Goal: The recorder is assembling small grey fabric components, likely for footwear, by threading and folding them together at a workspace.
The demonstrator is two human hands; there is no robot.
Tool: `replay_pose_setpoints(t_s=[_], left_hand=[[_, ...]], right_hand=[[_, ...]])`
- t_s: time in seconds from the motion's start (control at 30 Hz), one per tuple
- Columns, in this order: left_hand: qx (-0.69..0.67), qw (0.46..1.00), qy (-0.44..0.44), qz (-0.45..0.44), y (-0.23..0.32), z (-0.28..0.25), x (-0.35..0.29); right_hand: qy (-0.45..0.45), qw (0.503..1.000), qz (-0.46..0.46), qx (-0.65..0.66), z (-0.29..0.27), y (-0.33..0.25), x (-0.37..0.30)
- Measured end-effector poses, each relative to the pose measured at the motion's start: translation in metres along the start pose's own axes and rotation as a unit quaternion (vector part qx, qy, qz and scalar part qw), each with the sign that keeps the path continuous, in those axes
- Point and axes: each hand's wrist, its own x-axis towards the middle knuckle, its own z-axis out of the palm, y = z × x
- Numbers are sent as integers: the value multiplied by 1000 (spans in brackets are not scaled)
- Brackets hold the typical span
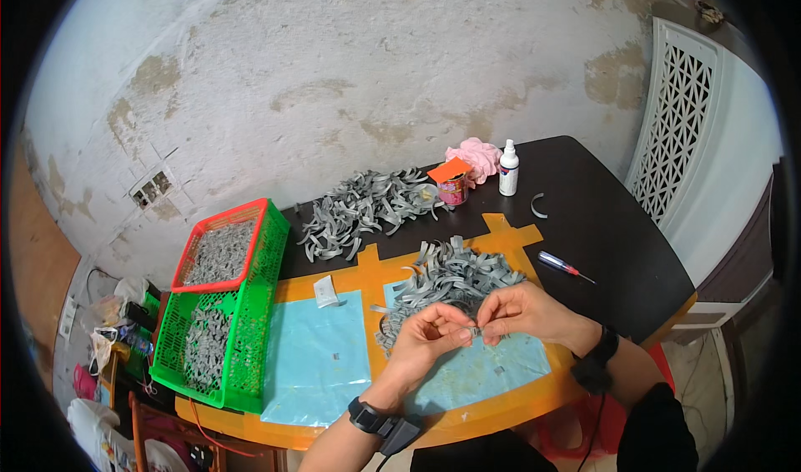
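Note:
My left hand (pixel 428 338) and my right hand (pixel 527 312) meet over the near middle of the table, thumbs and fingers pinched together. Between their fingertips is a small grey piece (pixel 476 333), mostly covered, its exact kind too small to make out. Just beyond both hands lies a heap of curved grey strips (pixel 455 276). Under them a light blue sheet (pixel 446 393) is fixed with orange tape. A tiny grey piece (pixel 499 371) rests on this sheet near my right hand. Each wrist wears a black band with a small device.
A red basket (pixel 264 222) stands over a green basket (pixel 242 363) at the left, both holding small grey pieces. Farther back are another strip pile (pixel 359 213), a tin (pixel 453 190), a pink cloth (pixel 477 156) and a white bottle (pixel 508 171). A screwdriver (pixel 561 263) lies right.

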Motion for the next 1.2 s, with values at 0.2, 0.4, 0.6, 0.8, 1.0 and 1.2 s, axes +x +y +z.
replay_pose_setpoints(t_s=[0.2,0.4,0.6,0.8,1.0,1.2], left_hand=[[9,1000,1,1,1,5,0],[31,999,-7,20,-1,4,-1],[72,997,4,33,0,7,0],[79,996,13,37,-3,3,0],[46,998,18,47,-4,2,1],[62,997,24,47,-5,1,2]], right_hand=[[5,999,-7,33,2,1,1],[9,1000,-3,26,2,2,1],[29,999,0,29,-3,8,2],[44,999,9,6,-3,7,3],[53,998,14,9,0,1,2],[40,999,-2,-2,-2,6,2]])
